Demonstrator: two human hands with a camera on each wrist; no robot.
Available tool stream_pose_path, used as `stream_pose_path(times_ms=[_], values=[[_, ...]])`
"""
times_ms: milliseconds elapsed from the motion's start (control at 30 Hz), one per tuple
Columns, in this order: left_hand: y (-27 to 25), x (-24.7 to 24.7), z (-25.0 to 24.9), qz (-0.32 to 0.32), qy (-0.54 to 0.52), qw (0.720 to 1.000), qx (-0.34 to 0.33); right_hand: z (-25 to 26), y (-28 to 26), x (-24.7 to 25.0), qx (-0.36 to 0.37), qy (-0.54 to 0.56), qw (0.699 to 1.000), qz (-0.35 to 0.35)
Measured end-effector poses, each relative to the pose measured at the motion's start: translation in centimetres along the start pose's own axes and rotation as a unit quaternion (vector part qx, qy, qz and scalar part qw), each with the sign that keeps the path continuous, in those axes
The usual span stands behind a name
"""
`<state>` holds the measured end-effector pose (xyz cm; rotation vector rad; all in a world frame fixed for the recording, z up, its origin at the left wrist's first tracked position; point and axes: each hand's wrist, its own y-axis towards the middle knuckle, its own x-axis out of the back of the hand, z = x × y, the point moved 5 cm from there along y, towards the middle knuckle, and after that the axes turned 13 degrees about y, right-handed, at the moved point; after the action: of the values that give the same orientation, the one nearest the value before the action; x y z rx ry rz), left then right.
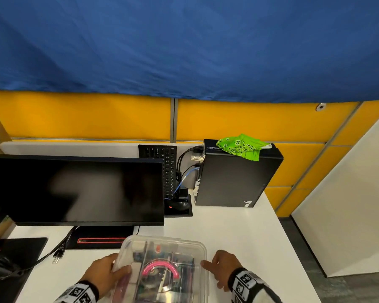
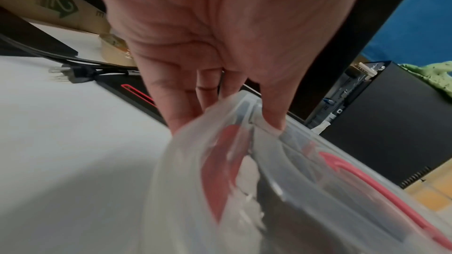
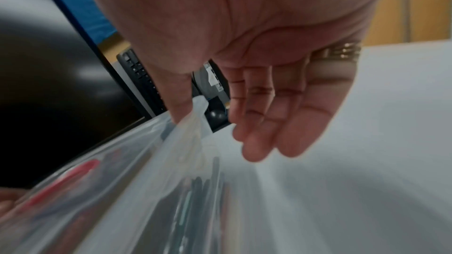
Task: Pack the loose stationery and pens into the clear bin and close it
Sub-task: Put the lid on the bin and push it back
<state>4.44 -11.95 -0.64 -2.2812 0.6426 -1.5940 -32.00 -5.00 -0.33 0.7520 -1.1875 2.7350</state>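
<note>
The clear bin (image 1: pixel 184 243) stands at the desk's near edge with its lid on. Through the lid I see a pink curved item (image 1: pixel 160 268) and other stationery; dark pens (image 3: pixel 195 200) lie along its right wall. My left hand (image 1: pixel 105 274) grips the bin's left side, thumb on the lid and fingers (image 2: pixel 181 115) against the wall below the rim (image 2: pixel 244 103). My right hand (image 1: pixel 221 270) is at the bin's right side. Its thumb (image 3: pixel 178 103) touches the lid's rim, while its fingers (image 3: pixel 269 132) hang relaxed over the desk, apart from the bin.
A black monitor (image 1: pixel 74 189) on its base (image 1: pixel 101 239) stands just behind the bin. A loose power plug (image 1: pixel 57 256) and a black pad (image 1: pixel 15 259) lie to the left. A computer tower (image 1: pixel 234 182) with a green cloth (image 1: pixel 241 146) on top stands at the back right. A tape roll (image 2: pixel 115 49) sits by a cardboard box.
</note>
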Motion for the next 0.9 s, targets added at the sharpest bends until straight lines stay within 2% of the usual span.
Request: stream_pose_path(times_ms=[67, 133, 300, 500, 700, 833, 900], values=[[-0.2, 0.2, 0.0, 0.003, -0.019, 1.000, 0.024, -0.4, -0.2, -0.7, -0.018, 0.095, 0.995, 0.006], [-0.4, 0.5, 0.1, -0.004, -0.039, 0.998, 0.042, -0.5, -0.3, -1.1, -0.024, 0.143, 0.989, 0.003], [0.0, 0.1, 1.1, 0.017, -0.132, 0.986, 0.096, -0.2, -0.1, -0.3, -0.002, 0.097, 0.995, -0.007], [1.3, -1.5, 0.0, 0.002, -0.197, 0.974, 0.115, -0.9, 0.8, 2.1, 0.034, 0.015, 0.998, -0.052], [0.8, -3.4, -2.1, 0.066, -0.260, 0.957, 0.107, -1.8, 0.9, 4.0, 0.033, 0.036, 0.996, -0.078], [0.7, -3.6, -2.7, 0.063, -0.282, 0.952, 0.101, -2.8, 1.1, 4.4, 0.018, 0.090, 0.992, -0.090], [0.4, -3.8, -3.0, 0.066, -0.289, 0.949, 0.106, -3.0, 1.5, 4.2, 0.033, 0.055, 0.993, -0.103]])
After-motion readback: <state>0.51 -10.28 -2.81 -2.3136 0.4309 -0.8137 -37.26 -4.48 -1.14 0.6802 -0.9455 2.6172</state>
